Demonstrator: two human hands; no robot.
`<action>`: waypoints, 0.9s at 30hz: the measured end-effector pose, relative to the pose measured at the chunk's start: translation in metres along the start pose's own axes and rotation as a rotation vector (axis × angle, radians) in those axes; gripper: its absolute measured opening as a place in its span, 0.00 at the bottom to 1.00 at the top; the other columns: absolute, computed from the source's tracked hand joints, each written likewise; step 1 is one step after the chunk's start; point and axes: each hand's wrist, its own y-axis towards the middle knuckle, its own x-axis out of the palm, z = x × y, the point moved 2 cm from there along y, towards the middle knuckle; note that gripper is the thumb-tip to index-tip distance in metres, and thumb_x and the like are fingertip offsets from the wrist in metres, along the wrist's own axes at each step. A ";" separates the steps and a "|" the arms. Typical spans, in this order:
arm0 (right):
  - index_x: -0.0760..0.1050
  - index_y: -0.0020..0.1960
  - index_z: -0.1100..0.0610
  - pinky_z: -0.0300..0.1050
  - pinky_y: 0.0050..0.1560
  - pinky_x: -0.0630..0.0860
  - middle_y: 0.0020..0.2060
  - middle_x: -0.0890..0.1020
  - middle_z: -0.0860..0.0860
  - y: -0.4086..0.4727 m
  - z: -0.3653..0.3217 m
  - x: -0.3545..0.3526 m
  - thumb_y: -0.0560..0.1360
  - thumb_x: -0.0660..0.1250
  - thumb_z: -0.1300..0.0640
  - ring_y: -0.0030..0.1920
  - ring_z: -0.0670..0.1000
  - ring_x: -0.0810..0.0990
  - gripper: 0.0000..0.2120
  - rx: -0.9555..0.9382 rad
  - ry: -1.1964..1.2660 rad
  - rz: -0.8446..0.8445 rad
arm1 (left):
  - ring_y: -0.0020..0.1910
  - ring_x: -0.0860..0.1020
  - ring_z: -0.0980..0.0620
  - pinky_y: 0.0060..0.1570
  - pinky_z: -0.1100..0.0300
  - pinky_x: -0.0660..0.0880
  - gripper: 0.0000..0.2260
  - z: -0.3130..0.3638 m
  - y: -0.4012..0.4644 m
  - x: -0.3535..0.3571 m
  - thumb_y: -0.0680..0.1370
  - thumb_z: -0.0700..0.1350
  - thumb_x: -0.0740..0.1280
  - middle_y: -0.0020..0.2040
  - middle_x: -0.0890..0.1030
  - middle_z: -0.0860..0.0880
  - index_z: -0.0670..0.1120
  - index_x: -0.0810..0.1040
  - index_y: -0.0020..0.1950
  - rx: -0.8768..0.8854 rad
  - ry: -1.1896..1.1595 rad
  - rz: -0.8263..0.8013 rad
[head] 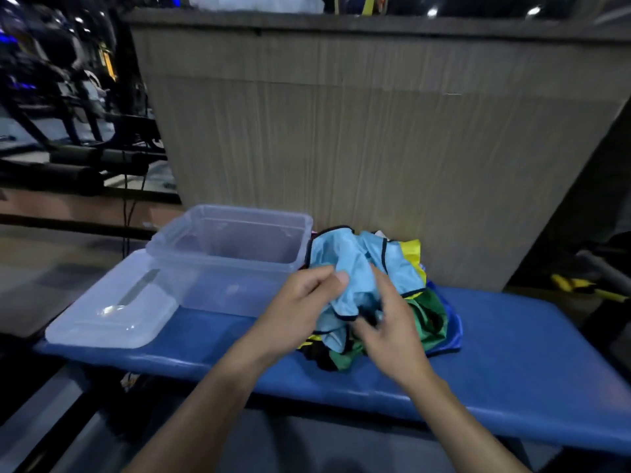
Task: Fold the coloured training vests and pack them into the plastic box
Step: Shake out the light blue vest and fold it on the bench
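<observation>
**Both hands on the top vest, box waiting to the left**

Your left hand [300,302] pinches the crumpled light-blue training vest with dark piping [355,271] between thumb and curled fingers at its near-left edge. Your right hand [389,326] lies against the vest's near-right side with fingers bent into the cloth; whether it has actually gripped the fabric cannot be told, since the fingertips are buried in the folds.

That vest sits on top of the heap of green, yellow and dark-blue vests [426,315] on the blue padded bench [512,353], against the grey ribbed wall panel [375,131]. It is bunched, so no long axis shows yet; you will likely need to lift it and shake it out before any fold.

The clear plastic box [235,247] stands open just left of the heap, nothing visible inside it, with its clear lid [112,308] lying flat further left. Your left hand is the nearer one to the box, so the packing move runs leftward.
</observation>
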 end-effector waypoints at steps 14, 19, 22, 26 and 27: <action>0.77 0.67 0.55 0.45 0.51 0.84 0.56 0.86 0.52 0.054 -0.030 -0.131 0.83 0.62 0.52 0.55 0.51 0.86 0.14 0.442 0.834 0.342 | 0.69 0.68 0.59 0.70 0.52 0.68 0.32 -0.077 0.029 0.033 0.72 0.62 0.74 0.70 0.69 0.60 0.57 0.70 0.74 0.036 0.783 -0.134; 0.76 0.69 0.57 0.51 0.63 0.79 0.60 0.84 0.53 0.049 0.009 -0.154 0.83 0.63 0.51 0.60 0.53 0.83 0.18 0.562 0.893 0.431 | 0.37 0.78 0.56 0.39 0.57 0.75 0.20 -0.039 0.052 0.045 0.74 0.27 0.64 0.36 0.81 0.53 0.53 0.81 0.40 -0.004 0.322 0.015; 0.76 0.69 0.60 0.47 0.56 0.82 0.60 0.84 0.54 0.047 0.039 -0.165 0.84 0.61 0.53 0.60 0.53 0.83 0.18 0.679 0.957 0.501 | 0.41 0.82 0.53 0.42 0.59 0.79 0.18 0.011 0.080 0.050 0.79 0.29 0.60 0.41 0.85 0.50 0.49 0.83 0.46 -0.049 -0.016 0.091; 0.76 0.63 0.63 0.45 0.42 0.84 0.53 0.86 0.56 0.053 0.068 -0.171 0.86 0.57 0.56 0.49 0.53 0.87 0.14 0.724 1.112 0.538 | 0.43 0.83 0.49 0.45 0.57 0.81 0.11 0.047 0.132 0.045 0.80 0.33 0.62 0.45 0.85 0.44 0.43 0.83 0.55 -0.060 -0.258 0.146; 0.76 0.62 0.63 0.45 0.42 0.84 0.52 0.86 0.56 0.056 0.073 -0.173 0.86 0.56 0.56 0.48 0.53 0.87 0.14 0.716 1.137 0.549 | 0.44 0.83 0.49 0.45 0.57 0.81 0.11 0.050 0.144 0.043 0.80 0.34 0.64 0.47 0.85 0.45 0.44 0.82 0.57 -0.044 -0.223 0.162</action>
